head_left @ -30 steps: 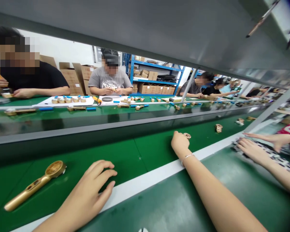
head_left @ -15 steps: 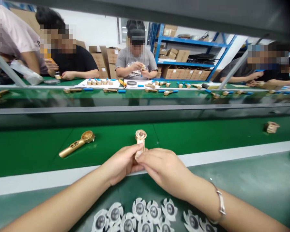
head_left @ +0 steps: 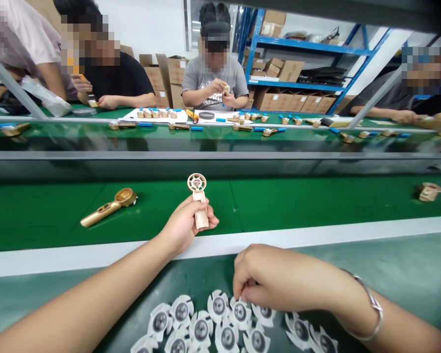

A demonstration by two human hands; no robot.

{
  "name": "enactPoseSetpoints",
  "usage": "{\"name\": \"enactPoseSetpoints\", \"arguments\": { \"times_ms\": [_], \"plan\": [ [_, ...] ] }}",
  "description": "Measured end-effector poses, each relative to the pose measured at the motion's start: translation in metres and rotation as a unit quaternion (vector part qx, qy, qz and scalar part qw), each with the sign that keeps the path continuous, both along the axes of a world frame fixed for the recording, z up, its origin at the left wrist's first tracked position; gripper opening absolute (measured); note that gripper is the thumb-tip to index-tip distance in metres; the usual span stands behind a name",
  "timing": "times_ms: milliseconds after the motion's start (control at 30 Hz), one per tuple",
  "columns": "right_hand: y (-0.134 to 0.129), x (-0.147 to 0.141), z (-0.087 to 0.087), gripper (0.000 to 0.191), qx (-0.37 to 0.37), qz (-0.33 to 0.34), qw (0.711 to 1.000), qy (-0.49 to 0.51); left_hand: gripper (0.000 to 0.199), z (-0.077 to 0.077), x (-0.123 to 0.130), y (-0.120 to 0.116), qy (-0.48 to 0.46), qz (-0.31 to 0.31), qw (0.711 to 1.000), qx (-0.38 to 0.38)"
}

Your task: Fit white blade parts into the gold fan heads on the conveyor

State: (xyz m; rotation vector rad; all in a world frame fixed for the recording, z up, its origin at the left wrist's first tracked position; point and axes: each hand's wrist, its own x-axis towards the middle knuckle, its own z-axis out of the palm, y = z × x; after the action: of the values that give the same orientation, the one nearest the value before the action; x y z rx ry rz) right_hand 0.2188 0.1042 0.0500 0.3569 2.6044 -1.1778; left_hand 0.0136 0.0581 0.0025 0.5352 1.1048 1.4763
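Observation:
My left hand point(head_left: 185, 220) is closed around the handle of a cream-coloured handheld fan shell point(head_left: 201, 215). Its round, spoked head points up and its open inner side faces me. Lower down, my right hand point(head_left: 257, 274) has its fingers curled together at the upper edge of a white fan blade point(head_left: 240, 312) with a dark round hub. The fingertips partly cover that edge, so how firmly they grip is hard to see. Several similar fan blades point(head_left: 201, 329) lie around it on the green worktop.
A gold fan shell point(head_left: 101, 213) lies on the green belt point(head_left: 279, 206) to the left, and a small cream part point(head_left: 429, 192) at far right. A white rail point(head_left: 308, 232) borders the belt. Co-workers sit beyond another line holding fan parts and blue cylinders point(head_left: 196, 128).
My right hand has left the fan shell and come down to the fan blades. My left hand has lifted the shell slightly away and to the left. The view has shifted a little.

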Motion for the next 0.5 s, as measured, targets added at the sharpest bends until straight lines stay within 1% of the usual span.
{"name": "enactPoseSetpoints", "arguments": {
  "times_ms": [100, 200, 267, 333, 367, 433, 500],
  "plan": [
    [0.002, 0.0, 0.002, 0.026, -0.008, -0.001, 1.0, -0.011, 0.018, 0.002, 0.004, -0.002, 0.042, -0.01, 0.999, 0.013],
    [0.01, 0.004, 0.01, 0.022, 0.002, 0.002, 1.0, 0.0, 0.019, 0.004, 0.008, -0.001, 0.075, -0.013, 0.997, 0.025],
    [0.017, 0.006, 0.017, 0.018, -0.007, -0.026, 1.0, 0.01, 0.019, 0.004, 0.011, -0.001, 0.096, -0.021, 0.995, 0.034],
    [0.023, 0.006, 0.021, 0.014, -0.065, -0.09, 0.994, 0.016, 0.018, 0.003, 0.013, -0.002, 0.126, -0.038, 0.99, 0.043],
    [0.026, 0.005, 0.021, 0.012, -0.101, -0.133, 0.986, 0.026, 0.017, 0.002, 0.014, -0.003, 0.144, -0.047, 0.987, 0.046],
    [0.029, 0.001, 0.019, 0.009, -0.154, -0.222, 0.96, 0.072, 0.017, -0.001, 0.016, -0.007, 0.186, -0.064, 0.979, 0.049],
    [0.031, -0.003, 0.014, 0.01, -0.17, -0.295, 0.931, 0.135, 0.019, -0.002, 0.018, -0.012, 0.241, -0.083, 0.966, 0.052]
  ]
}}
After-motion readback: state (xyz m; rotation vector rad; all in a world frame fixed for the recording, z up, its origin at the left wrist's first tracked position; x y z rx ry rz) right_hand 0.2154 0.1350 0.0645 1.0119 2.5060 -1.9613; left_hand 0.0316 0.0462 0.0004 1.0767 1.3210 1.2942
